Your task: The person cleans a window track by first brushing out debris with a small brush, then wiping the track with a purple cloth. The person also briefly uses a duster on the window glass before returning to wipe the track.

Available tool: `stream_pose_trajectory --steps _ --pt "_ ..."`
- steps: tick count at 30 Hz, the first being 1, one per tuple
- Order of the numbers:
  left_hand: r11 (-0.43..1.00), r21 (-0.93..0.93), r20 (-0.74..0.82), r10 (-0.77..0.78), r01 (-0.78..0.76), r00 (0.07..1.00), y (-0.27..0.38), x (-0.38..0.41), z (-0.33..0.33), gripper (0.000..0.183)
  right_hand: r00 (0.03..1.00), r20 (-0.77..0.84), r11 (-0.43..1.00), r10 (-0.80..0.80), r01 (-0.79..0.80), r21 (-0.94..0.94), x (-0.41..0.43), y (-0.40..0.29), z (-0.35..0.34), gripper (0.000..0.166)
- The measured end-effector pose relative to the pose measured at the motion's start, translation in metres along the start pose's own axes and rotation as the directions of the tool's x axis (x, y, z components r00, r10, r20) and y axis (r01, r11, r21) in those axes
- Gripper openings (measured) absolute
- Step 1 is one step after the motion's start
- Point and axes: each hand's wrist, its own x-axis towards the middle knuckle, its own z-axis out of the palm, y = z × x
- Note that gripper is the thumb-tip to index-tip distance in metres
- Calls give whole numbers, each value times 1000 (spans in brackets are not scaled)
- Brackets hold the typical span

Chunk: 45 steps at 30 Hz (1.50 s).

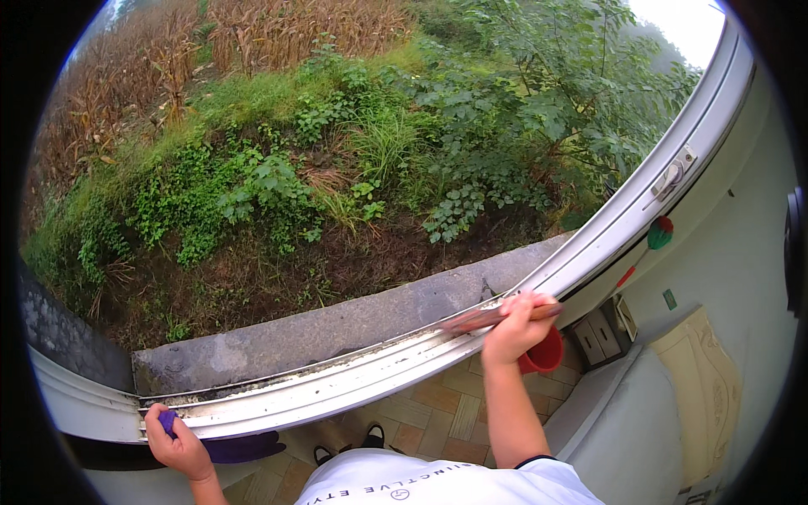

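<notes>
My right hand (519, 325) grips the handle of a brush (476, 319), whose blurred head lies on the window's track at centre right. The white window frame (315, 386) curves across the view, with dark dirt along its outer groove. At the lower left, my left hand (173, 442) rests at the frame's corner, closed on a purple cloth (167, 421). More purple fabric (243, 447) hangs below the sill beside that hand.
Outside the window runs a concrete ledge (353, 322), with a planted bank beyond. Inside are a red bucket (543, 353), a bed (622, 416), a small cabinet (596, 338) and a tiled floor (435, 401). A latch (674, 175) sits on the right frame.
</notes>
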Motion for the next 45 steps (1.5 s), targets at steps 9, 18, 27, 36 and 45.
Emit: stream_pose_trajectory --steps 9,18,27,36,45 --pt "1000 14 6 9 -9 1000 0 -1 -1 23 991 -114 997 -64 58 -57 36 32 -27 14" --pt "999 37 28 -30 29 999 -8 -3 -1 22 993 -26 977 118 -112 180 -18 11 -9 18" --pt "1000 24 39 -4 3 999 -9 -2 -1 24 982 -129 986 -139 126 -108 32 27 -27 18" --pt "999 41 -6 26 -25 1000 -8 -5 2 23 999 -41 992 29 -23 124 -23 6 -13 15" --pt "999 25 0 34 -34 999 -7 -4 1 25 970 -102 975 -223 220 -41 32 36 -43 14"
